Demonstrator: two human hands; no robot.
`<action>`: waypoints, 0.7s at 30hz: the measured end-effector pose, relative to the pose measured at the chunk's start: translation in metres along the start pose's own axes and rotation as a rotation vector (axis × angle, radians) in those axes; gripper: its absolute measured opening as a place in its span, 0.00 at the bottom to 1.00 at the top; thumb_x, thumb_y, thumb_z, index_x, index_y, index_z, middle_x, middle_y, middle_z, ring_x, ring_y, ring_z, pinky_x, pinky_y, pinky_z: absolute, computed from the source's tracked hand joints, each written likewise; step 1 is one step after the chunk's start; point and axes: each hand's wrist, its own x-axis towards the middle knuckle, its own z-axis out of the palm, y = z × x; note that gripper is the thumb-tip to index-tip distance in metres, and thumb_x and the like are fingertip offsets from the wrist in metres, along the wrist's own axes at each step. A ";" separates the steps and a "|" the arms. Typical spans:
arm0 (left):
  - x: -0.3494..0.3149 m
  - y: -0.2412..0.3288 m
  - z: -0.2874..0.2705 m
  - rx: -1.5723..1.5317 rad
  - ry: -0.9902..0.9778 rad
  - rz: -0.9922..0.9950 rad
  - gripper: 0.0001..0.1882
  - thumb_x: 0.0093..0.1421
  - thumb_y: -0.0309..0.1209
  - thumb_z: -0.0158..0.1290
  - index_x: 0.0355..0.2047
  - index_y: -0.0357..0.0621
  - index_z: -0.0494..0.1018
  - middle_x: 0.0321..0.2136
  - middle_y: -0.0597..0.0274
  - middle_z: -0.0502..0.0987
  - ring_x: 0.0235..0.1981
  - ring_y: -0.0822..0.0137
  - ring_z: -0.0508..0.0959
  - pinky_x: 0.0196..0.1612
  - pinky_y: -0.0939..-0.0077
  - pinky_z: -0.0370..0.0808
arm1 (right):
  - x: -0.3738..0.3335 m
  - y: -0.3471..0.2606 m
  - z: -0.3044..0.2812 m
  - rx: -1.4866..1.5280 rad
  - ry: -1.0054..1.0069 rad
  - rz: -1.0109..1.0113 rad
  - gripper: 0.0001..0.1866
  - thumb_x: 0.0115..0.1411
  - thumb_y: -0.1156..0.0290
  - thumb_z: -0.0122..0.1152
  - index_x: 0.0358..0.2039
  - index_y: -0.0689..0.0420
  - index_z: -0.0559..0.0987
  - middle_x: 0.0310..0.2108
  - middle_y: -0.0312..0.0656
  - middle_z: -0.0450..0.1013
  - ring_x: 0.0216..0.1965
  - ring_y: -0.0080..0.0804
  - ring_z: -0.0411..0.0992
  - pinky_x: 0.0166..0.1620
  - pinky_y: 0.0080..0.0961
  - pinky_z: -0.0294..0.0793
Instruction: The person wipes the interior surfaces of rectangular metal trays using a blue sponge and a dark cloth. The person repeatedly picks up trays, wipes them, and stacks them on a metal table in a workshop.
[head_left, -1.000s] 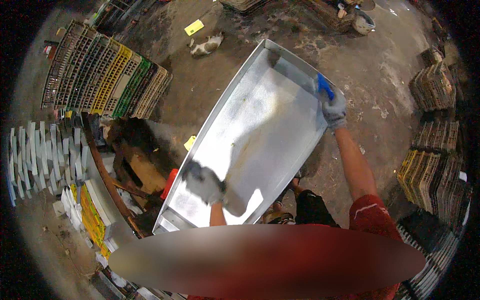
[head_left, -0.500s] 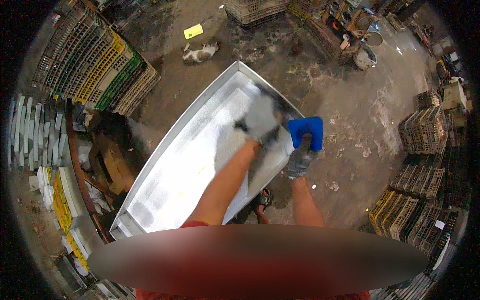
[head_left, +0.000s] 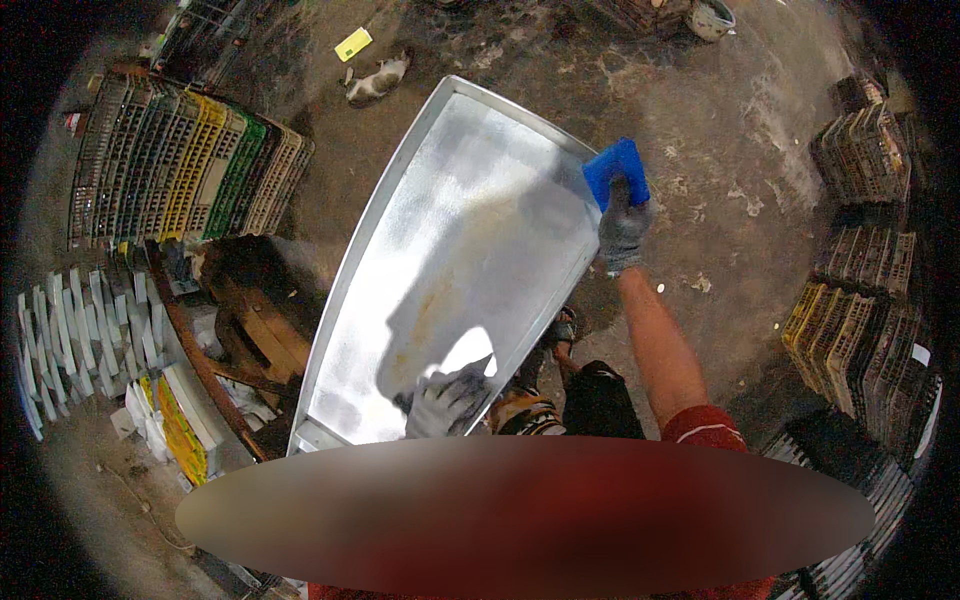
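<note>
A long, shallow metal trough [head_left: 540,240] with raised rims lies slanted before me, its inner face shiny with a rusty-brown smear along the middle. My left hand [head_left: 446,400], in a grey glove, rests low inside it with fingers spread on the metal; its forearm is hidden by the blurred patch. Also gloved in grey, my right hand [head_left: 624,225] grips a flat blue pad [head_left: 615,170] by its lower edge. The pad is at the trough's far right corner, against or just over the rim; actual contact is hard to tell.
Stacked plastic crates [head_left: 190,165] stand at the left, above a bundle of pale metal strips [head_left: 90,330]. More crates [head_left: 850,340] line the right side. A cat [head_left: 378,80] lies on the stained floor near a yellow object [head_left: 353,44]. A bucket [head_left: 711,18] stands far right.
My left hand has drawn back from the trough's far end to its near part. The right hand has moved forward with the blue pad, now tilted. My view has shifted too.
</note>
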 end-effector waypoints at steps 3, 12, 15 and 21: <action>0.008 -0.010 0.023 0.180 -0.059 0.067 0.28 0.55 0.41 0.59 0.58 0.56 0.77 0.57 0.61 0.75 0.60 0.53 0.72 0.64 0.44 0.66 | -0.004 0.006 0.006 -0.042 -0.097 -0.030 0.17 0.71 0.58 0.62 0.43 0.61 0.80 0.36 0.35 0.78 0.37 0.24 0.71 0.42 0.31 0.73; 0.372 -0.069 -0.034 -0.035 0.012 0.061 0.19 0.61 0.42 0.53 0.41 0.41 0.83 0.41 0.40 0.81 0.41 0.47 0.81 0.50 0.50 0.76 | -0.007 -0.024 -0.001 0.008 -0.322 -0.035 0.18 0.69 0.65 0.62 0.56 0.58 0.80 0.52 0.46 0.80 0.55 0.44 0.77 0.58 0.38 0.75; 0.392 -0.110 -0.077 0.238 -0.018 0.122 0.18 0.60 0.46 0.54 0.35 0.46 0.84 0.30 0.47 0.82 0.34 0.50 0.84 0.39 0.50 0.79 | -0.005 -0.021 -0.002 -0.107 -0.262 -0.405 0.19 0.66 0.65 0.64 0.57 0.56 0.80 0.52 0.53 0.79 0.55 0.54 0.77 0.56 0.44 0.76; 0.382 -0.190 -0.109 0.481 0.181 -0.320 0.19 0.57 0.42 0.59 0.45 0.46 0.81 0.43 0.54 0.82 0.45 0.50 0.81 0.46 0.55 0.80 | -0.002 -0.051 0.020 -0.170 -0.220 -0.394 0.18 0.66 0.66 0.63 0.54 0.58 0.79 0.46 0.58 0.79 0.48 0.58 0.78 0.48 0.46 0.77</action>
